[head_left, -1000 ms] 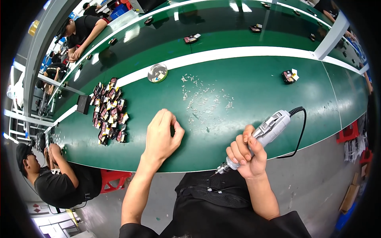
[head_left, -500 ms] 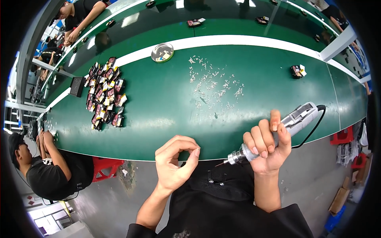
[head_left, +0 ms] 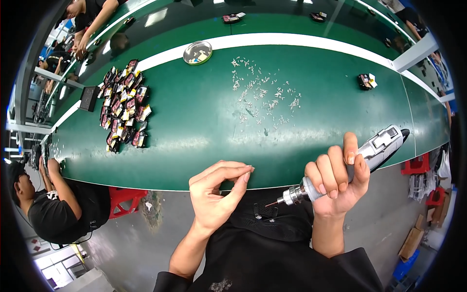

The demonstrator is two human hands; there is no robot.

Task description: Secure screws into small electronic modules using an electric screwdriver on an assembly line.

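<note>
Your right hand [head_left: 338, 187] grasps a grey powered screwdriver [head_left: 382, 146], fingers curled around its barrel and thumb raised along it. The driver lies tilted, its thin bit [head_left: 271, 204] pointing left and down toward your left hand [head_left: 212, 202], well short of touching it, and its cable end up at the right. Your left thumb and index finger reach toward each other, their tips almost meeting at the near edge of the green table [head_left: 185, 155]; you may have something tiny between them, but I cannot tell.

Below your hands is your black clothing, with a dark pouch [head_left: 287, 228] at the waist under the bit. Ahead of your fingers, many small white pieces [head_left: 262, 92] lie scattered across the middle of the table. Beyond them, at the white strip [head_left: 272, 40], stands a round metal dish [head_left: 198, 52] with a few pale bits inside. To your left you have a heap of black units [head_left: 124, 107] bearing white and yellow tags, with a black box [head_left: 88, 98] just beyond it. One single black unit [head_left: 366, 82] sits apart at the far right.

Past the strip, more units [head_left: 233, 18] rest on a dark green surface. At your far left, a co-worker [head_left: 53, 214] in black sits by a red stool [head_left: 124, 199].
</note>
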